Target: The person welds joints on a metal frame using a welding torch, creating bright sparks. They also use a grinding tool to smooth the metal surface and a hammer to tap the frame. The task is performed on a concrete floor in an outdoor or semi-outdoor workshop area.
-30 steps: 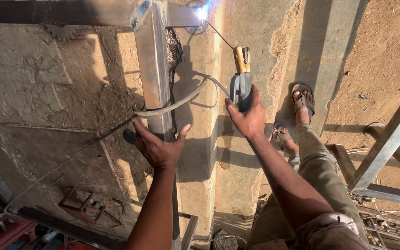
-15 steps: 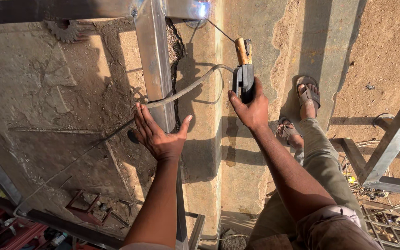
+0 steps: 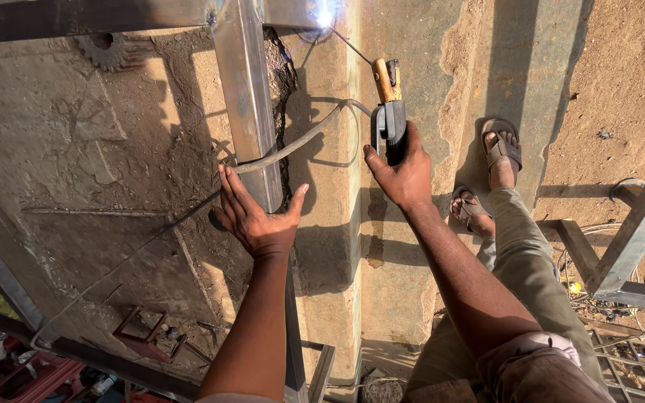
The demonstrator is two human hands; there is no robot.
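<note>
My right hand (image 3: 403,173) grips a welding electrode holder (image 3: 389,112) with a black handle and brass-coloured jaws. Its thin rod runs up to a bright arc (image 3: 325,16) at the joint of a square steel tube (image 3: 246,97) and a crossbar (image 3: 76,19). My left hand (image 3: 257,215) lies flat with fingers spread against the lower part of that tube. A grey cable (image 3: 293,142) loops from the holder across the tube and past my left hand.
Cracked concrete ground lies under the frame. My sandalled feet (image 3: 498,149) stand at right on sandy soil. More steel frame bars (image 3: 636,231) stand at far right. A small metal bracket (image 3: 143,336) and red clutter (image 3: 16,373) lie at lower left.
My left hand has opened and flattened against the tube, where it earlier curled near the cable. The view has shifted slightly; the arc stays lit at the joint.
</note>
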